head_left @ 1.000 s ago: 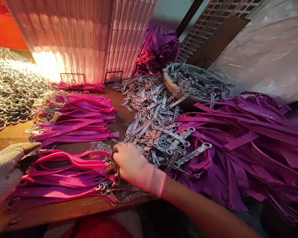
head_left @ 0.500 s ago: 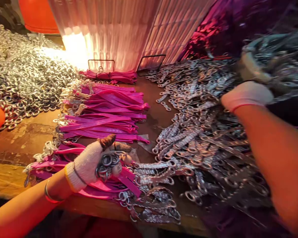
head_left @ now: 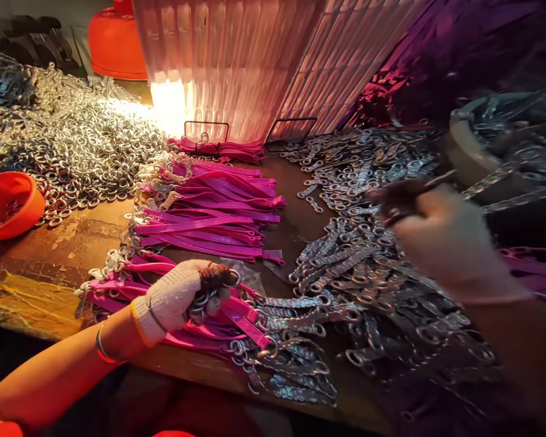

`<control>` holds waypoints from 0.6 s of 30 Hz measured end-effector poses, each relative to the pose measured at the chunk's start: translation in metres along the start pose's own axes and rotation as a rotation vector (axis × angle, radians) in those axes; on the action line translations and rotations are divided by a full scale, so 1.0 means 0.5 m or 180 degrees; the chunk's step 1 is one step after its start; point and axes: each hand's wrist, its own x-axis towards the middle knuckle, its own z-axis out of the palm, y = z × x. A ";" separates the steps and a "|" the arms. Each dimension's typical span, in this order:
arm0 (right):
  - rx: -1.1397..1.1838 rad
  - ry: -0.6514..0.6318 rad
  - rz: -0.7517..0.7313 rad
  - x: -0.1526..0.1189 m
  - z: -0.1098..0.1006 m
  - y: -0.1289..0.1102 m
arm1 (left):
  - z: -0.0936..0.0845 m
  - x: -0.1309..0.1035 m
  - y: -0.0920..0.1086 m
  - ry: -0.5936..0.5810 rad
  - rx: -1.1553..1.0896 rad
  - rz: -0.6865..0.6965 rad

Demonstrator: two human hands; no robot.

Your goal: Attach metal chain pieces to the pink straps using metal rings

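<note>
My left hand (head_left: 182,298), in a white glove with dark fingertips, is closed round several metal rings (head_left: 201,308). One ring shows at its fingertips. Beneath it lie bright pink straps (head_left: 200,233) with metal fittings at their left ends. My right hand (head_left: 450,243), gloved too and blurred by motion, is over a heap of short twisted metal chain pieces (head_left: 346,255). Its fingers are drawn together; a thin metal strip (head_left: 440,178) shows beside them, but what they hold cannot be made out.
A large pile of metal rings and chain (head_left: 100,139) lies at left behind an orange bowl (head_left: 13,206). A red lamp (head_left: 117,44) and a ribbed translucent panel (head_left: 236,67) stand at the back. A tub (head_left: 471,136) of chains stands at right.
My right hand has come away from the tub, towards me and over the chain heap. My left fingers have curled in over the rings. The view has shifted left.
</note>
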 end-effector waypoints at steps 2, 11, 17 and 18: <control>0.0264 0.0155 -0.0345 -0.064 0.027 -0.048 | 0.001 0.005 -0.008 -0.0058 -0.0310 -0.0073; -0.1150 -0.0136 -0.2114 -0.224 0.099 -0.207 | 0.022 -0.019 -0.016 -0.0183 -0.0225 -0.0294; -0.1245 -0.0155 -0.2932 -0.215 0.088 -0.236 | 0.021 -0.040 -0.019 -0.0379 0.0687 0.0187; -0.1122 -0.0120 -0.2860 -0.215 0.087 -0.237 | 0.021 -0.046 -0.018 -0.0350 0.0862 0.0392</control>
